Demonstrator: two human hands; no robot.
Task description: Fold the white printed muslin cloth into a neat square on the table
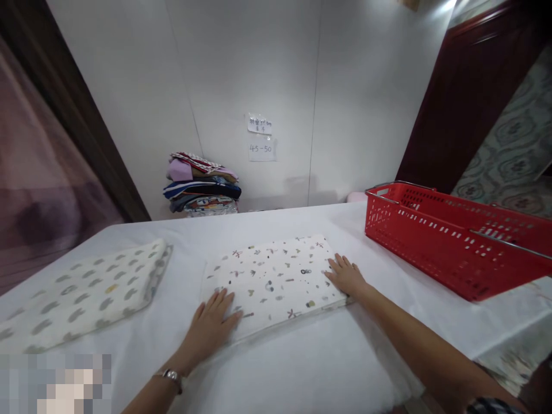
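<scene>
A folded white cloth with small printed motifs (271,279) lies flat on the white table (302,368) in front of me. My left hand (213,325) rests flat on its near left corner, fingers stretched out, a watch on the wrist. My right hand (346,276) lies flat on its right edge, fingers spread. Neither hand grips anything.
A second folded cloth with grey-green patches (86,290) lies at the left. A red plastic basket (452,241) stands at the right. A stack of folded coloured fabrics (200,187) sits against the white wall, below two paper notes (260,138).
</scene>
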